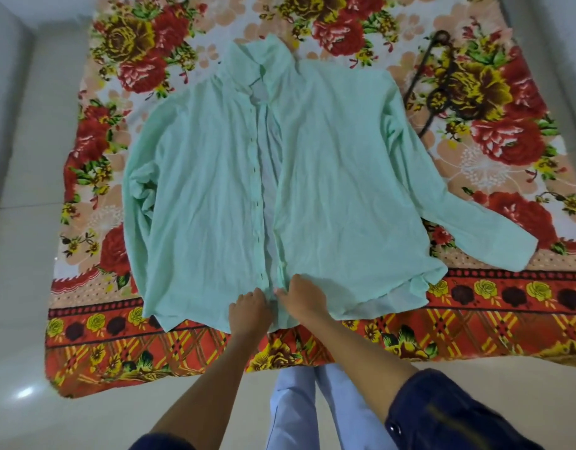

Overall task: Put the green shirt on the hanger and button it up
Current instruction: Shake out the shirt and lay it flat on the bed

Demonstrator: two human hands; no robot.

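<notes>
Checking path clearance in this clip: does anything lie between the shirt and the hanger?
Nothing visible does. The shirt lies flat and unbuttoned; the hanger lies apart by its far shoulder, only bare blanket between. Both hands, left and right, are at the hem.

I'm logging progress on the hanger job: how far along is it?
Done: the pale green button-up shirt lies spread, front open. In hand: left hand and right hand pinch its bottom hem edges. Left: the dark hanger lies apart, unused; nothing looks buttoned.
</notes>
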